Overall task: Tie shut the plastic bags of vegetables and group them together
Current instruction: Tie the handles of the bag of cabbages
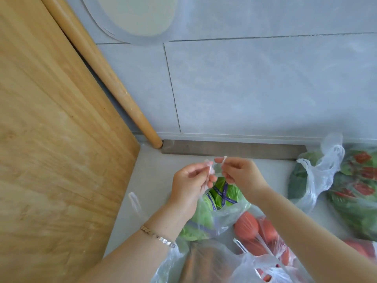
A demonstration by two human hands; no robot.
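Head view, looking down on a pale grey counter (151, 180) set against a grey tiled wall. Near the middle, a person's left hand (190, 180) and right hand (238, 172) are raised just above a clear plastic bag of green cabbage (204, 219), which sits on the counter directly beneath them.

Each grip is pinched closed on one twisted bag handle. The left handle strip (210, 170) sits between thumb and fingers. The right handle strip (224, 160) stands upright between thumb and forefinger. The strips are close together, and no knot shows yet.

The step appears to be starting the knot. It would go best with both strips twisted thin and taut, crossed, then drawn down snug onto the cabbage. The pull should be even on both sides, since thin film likely stretches or tears.

A clear plastic bag of red tomatoes (255, 231) touches the cabbage bag on its near right. A clear plastic bag of leafy greens and red chillies (357, 190) lies apart at the right, its handles loose. A large wooden board (51, 139) fills the left, with a wooden rolling pin (114, 82) leaning beside it.
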